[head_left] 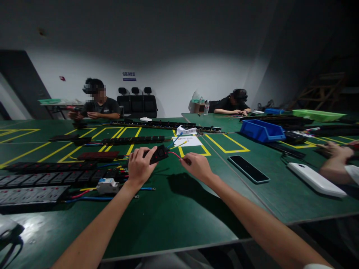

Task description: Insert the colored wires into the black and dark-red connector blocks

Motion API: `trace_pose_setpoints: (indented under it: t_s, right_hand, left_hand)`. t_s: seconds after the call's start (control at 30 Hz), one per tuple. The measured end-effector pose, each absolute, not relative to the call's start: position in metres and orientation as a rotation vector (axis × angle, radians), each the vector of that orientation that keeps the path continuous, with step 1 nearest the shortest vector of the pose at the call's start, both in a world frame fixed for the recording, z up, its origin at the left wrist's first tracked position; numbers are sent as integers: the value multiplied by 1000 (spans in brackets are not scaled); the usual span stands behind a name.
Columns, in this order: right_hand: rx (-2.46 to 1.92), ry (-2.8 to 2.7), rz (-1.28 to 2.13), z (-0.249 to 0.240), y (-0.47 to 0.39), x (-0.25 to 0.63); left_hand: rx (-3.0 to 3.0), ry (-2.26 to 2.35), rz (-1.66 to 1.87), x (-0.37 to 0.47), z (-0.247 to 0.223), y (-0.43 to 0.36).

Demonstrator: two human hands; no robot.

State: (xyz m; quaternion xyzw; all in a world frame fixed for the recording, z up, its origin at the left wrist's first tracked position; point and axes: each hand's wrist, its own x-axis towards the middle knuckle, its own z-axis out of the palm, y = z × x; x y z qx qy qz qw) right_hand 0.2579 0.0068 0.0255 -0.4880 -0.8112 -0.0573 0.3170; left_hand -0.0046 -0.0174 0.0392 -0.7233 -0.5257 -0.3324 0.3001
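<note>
My left hand (141,164) is wrapped round a black power strip (159,154), just above the green table. Blue, yellow and red wires come out of the strip's right end. My right hand (198,165) pinches the red wire (175,154) near its tip, which the fingers hide. The blue wire (177,140) and the yellow wire (181,144) stick out freely to the upper right. Left of my hands lie several more power strips (53,177) with coloured wires and ring terminals, and a white circuit breaker (108,185) sits by the nearest ones.
On the right are a phone (248,169), a white power bank (315,179) and a blue bin (262,130). A paper sheet (193,141) lies ahead. Another person's hand (333,151) is at the right edge. Two people (102,106) sit across the table (179,224).
</note>
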Motion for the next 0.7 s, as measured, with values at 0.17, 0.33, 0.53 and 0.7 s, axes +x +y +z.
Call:
trace_pose_setpoints:
  t_s: [0.17,0.33,0.53,0.7]
  right_hand:
    - [-1389,-2180,-160,26,2,252]
    - [-1432,-2141,-268,27,5,258]
    - [-1342,-1999,-397,26,12,268]
    - [-1363,-1886,-414,25,17,270]
  left_hand:
    - [-1955,-1374,-867,-4,37,-17]
    - [-2000,-1360,-856,0,36,-18]
    - [-2017,-1357,-862,1,37,-18]
    - [-2087,-1309,-843,1,36,-17]
